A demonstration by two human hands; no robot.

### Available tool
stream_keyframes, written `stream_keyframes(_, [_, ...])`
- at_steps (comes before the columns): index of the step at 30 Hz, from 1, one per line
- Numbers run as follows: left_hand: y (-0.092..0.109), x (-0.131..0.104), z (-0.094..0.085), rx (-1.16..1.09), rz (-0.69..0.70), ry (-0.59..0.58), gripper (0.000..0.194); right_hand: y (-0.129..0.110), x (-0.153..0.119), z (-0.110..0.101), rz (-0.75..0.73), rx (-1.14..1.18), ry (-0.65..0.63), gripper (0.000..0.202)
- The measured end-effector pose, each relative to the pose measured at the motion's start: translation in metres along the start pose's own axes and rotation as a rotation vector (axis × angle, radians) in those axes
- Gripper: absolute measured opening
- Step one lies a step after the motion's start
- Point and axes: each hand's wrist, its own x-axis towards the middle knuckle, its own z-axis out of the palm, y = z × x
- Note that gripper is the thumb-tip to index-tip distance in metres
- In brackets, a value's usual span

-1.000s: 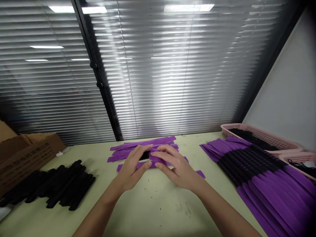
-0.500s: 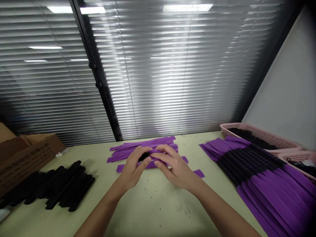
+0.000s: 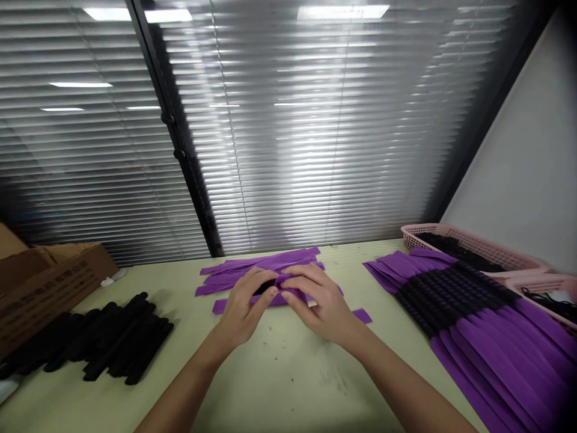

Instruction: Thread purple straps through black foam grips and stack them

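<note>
My left hand [image 3: 241, 307] is closed, thumb against fingers, around a short black sleeve [image 3: 265, 287] in the middle of the table. Pinched in my right hand [image 3: 322, 300] is a purple strap [image 3: 282, 280], whose bunched or folded part meets the sleeve's right end. Whether the strap goes inside the sleeve cannot be made out, as my fingers cover much of both. Just behind and below my hands lie several flat purple straps [image 3: 261, 264], partly hidden by them.
Black sleeves [image 3: 128, 340] lie piled on the left, beside a cardboard box [image 3: 76, 270]. Along the right, purple straps with black middle sections [image 3: 460, 294] are laid in a row. Behind them stand pink baskets [image 3: 491, 249] holding black items. Window blinds [image 3: 306, 150] rise behind the table [image 3: 270, 385].
The purple strap between my fingers now looks more bunched and upright at the sleeve's end. My right fingers have shifted slightly; my left hand is almost where it was.
</note>
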Motion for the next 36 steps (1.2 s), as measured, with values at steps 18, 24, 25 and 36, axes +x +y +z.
stream_keyframes(18, [0.005,-0.008,0.012,0.114,-0.108,0.023,0.017,-0.002,-0.002,0.012,-0.122,-0.076,0.166,0.009])
stream_keyframes(24, [0.014,-0.01,0.007,0.071,-0.13,-0.084,0.026,-0.002,-0.002,0.008,-0.154,-0.137,0.13,0.011])
stream_keyframes(25, [0.015,-0.01,0.006,0.072,-0.123,-0.1,0.027,-0.002,-0.002,0.007,-0.149,-0.136,0.127,0.011])
stream_keyframes(36, [0.016,-0.005,0.002,0.073,-0.165,-0.103,0.024,-0.004,-0.002,0.001,0.026,-0.03,-0.095,0.017])
